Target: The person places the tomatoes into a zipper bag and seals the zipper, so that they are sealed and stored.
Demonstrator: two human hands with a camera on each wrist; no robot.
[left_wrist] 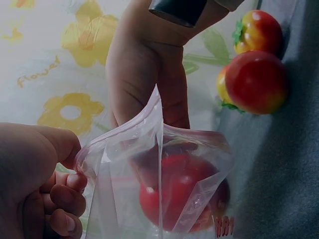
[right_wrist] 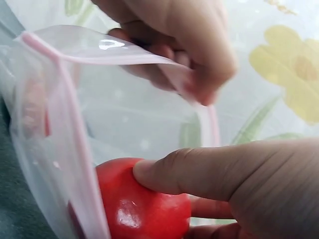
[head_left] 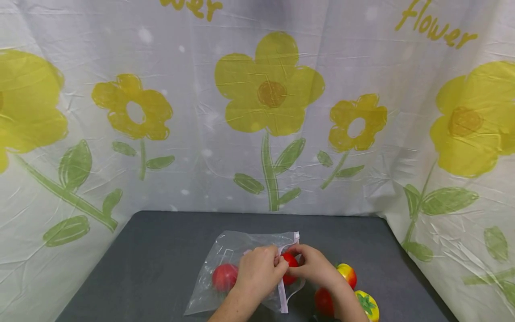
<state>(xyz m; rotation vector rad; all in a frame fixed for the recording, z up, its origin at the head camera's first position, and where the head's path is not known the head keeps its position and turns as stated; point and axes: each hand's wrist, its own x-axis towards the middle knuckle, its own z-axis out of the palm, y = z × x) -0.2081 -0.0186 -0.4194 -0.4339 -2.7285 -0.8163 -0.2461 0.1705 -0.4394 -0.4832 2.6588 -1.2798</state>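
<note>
A clear zip bag [head_left: 231, 243] with a pale pink zip edge lies on the dark table, its mouth spread toward the right. My left hand [head_left: 259, 270] pinches the zip edge between thumb and fingers, holding the mouth apart in the right wrist view. At that mouth, my right hand [head_left: 314, 264] grips a glossy red round fruit [right_wrist: 139, 209], thumb on top. Through the plastic in the left wrist view, the same red fruit [left_wrist: 172, 191] and the right fingertips show inside the opening. Another red round fruit [head_left: 225, 277] sits deeper in the bag.
Beside my right forearm lie a red fruit [head_left: 324, 302], a yellow-red fruit [head_left: 348, 273] and a yellow fruit with a green leafy top [head_left: 367, 306]. A cloth with painted yellow flowers [head_left: 271, 94] hangs behind the dark table [head_left: 161, 250] and along its sides.
</note>
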